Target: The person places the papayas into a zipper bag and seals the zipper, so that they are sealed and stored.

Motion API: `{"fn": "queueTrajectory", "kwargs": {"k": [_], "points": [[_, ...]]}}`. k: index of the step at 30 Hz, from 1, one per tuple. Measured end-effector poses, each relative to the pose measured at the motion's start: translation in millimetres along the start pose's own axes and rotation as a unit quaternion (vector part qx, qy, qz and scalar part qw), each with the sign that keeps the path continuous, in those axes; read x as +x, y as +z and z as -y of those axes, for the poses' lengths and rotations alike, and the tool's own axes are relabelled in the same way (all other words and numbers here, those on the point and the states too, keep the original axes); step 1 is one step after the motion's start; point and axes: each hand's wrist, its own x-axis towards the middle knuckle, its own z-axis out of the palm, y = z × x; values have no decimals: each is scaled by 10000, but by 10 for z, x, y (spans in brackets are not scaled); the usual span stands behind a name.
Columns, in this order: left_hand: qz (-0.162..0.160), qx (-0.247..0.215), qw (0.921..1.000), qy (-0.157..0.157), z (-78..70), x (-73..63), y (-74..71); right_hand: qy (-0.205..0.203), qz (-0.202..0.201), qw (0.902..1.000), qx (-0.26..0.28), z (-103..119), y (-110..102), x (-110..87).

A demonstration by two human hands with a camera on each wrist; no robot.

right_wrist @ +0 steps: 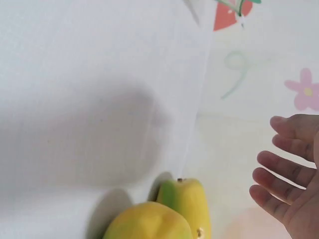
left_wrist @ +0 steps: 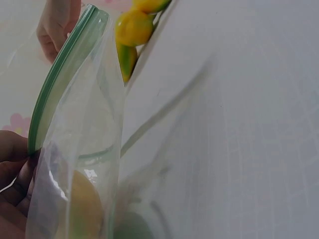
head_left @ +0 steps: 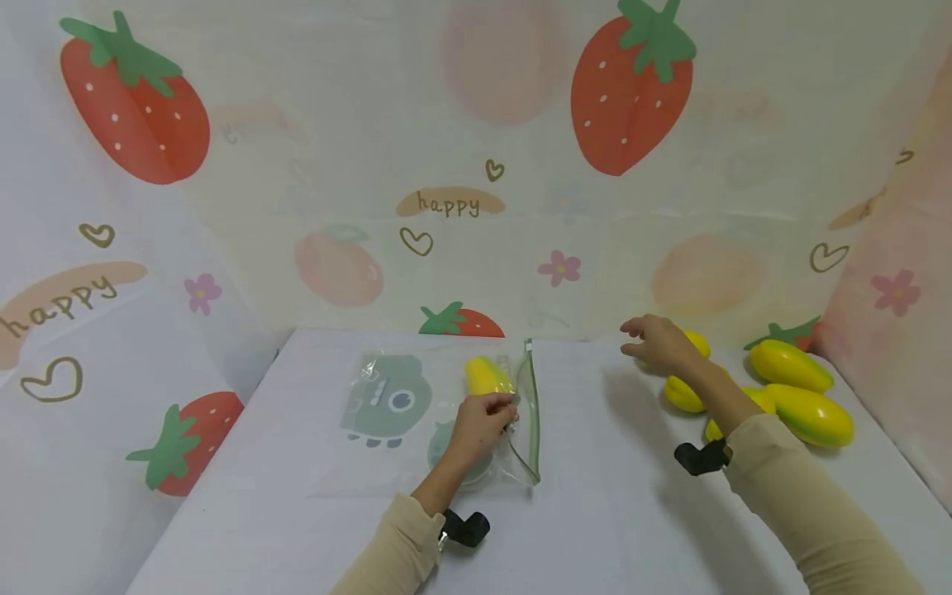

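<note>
A clear zip bag with a green zip edge and a printed green monster lies on the white table, its mouth facing right. One yellow-green mango is inside, near the mouth. My left hand pinches the bag's edge by the opening; in the left wrist view the fingers grip the plastic just below the green zip. Over the far right of the table, my right hand is raised with fingers spread and nothing in them. Mangoes sit below it in the right wrist view.
Several more yellow-green mangoes lie grouped at the right of the table, partly behind my right forearm. A cloth backdrop with strawberries and hearts stands along the back and both sides.
</note>
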Motion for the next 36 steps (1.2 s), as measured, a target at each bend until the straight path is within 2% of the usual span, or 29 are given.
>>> {"fn": "queueTrajectory", "kwargs": {"k": [4, 10, 20, 25, 36], "points": [[8, -1, 10000, -16, -24, -7, -1, 4, -15, 9995, -308, -7, -82, -2], [-15, -1, 10000, -14, -35, -5, -8, 171, 57, 9989, -434, -60, -149, 23], [40, 16, 10000, -79, -13, -16, -17, 261, 149, 9960, -837, -305, -111, 78], [25, 4, 10000, -3, -1, -19, -14, 409, 194, 9947, -928, -374, -109, 78], [-9, 99, 9999, -79, -14, -29, -9, 670, 440, 9919, -990, -464, -140, 76]]}}
